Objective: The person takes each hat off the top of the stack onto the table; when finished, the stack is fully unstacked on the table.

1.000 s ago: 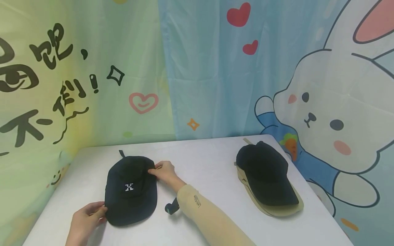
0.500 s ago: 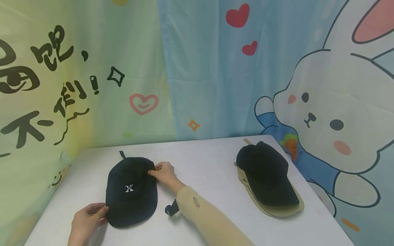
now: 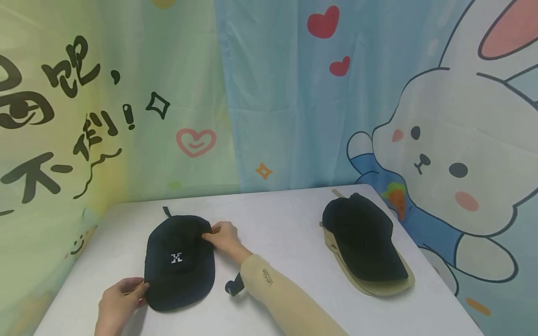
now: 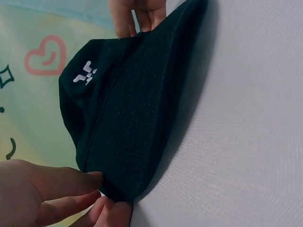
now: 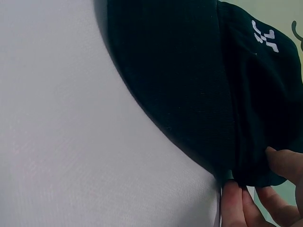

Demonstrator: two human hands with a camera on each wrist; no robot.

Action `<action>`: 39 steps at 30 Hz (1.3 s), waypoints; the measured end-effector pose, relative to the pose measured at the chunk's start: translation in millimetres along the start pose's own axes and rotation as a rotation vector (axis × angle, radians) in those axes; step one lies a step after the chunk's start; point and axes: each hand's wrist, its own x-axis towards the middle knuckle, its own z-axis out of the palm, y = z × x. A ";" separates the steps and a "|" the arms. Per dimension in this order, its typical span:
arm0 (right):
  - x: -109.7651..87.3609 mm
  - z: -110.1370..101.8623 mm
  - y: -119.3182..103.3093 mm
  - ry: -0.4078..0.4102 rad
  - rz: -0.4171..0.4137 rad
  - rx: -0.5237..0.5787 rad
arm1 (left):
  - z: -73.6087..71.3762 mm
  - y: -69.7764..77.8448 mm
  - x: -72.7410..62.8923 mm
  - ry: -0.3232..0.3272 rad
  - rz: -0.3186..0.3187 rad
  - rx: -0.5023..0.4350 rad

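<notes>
A dark baseball cap (image 3: 178, 284) with a small white emblem lies at the left of the white table, its brim facing the person. My left hand (image 3: 119, 301) pinches the left corner of the brim, thumb on top and fingers beneath, as the left wrist view shows. On the opposite side, my right hand (image 3: 226, 239) grips the lower edge of the crown between thumb and fingers. In the right wrist view the thumb (image 5: 286, 163) presses the outside of the crown while the other fingers go under its edge.
Stacked at the right of the white table (image 3: 277, 224) are a black cap (image 3: 361, 238) and, beneath it, beige headwear (image 3: 391, 288). A small black device (image 3: 234, 284) sticks out beside the right sleeve (image 3: 286, 294). Behind the table hangs a printed curtain (image 3: 273, 93).
</notes>
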 end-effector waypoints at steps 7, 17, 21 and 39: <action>-0.5 -1.4 0.3 0.006 -0.016 -0.024 | 0.0 1.6 -1.9 -0.002 0.008 -0.016; -1.3 -2.3 5.1 0.012 -0.011 -0.028 | -0.7 -3.0 -2.4 0.003 0.030 -0.010; 1.0 -6.3 4.0 0.018 -0.023 -0.004 | -6.3 -0.5 -4.9 0.004 0.068 0.019; 20.7 -50.7 -15.3 0.023 -0.109 -0.034 | -1.0 74.8 -14.4 0.171 0.364 -0.146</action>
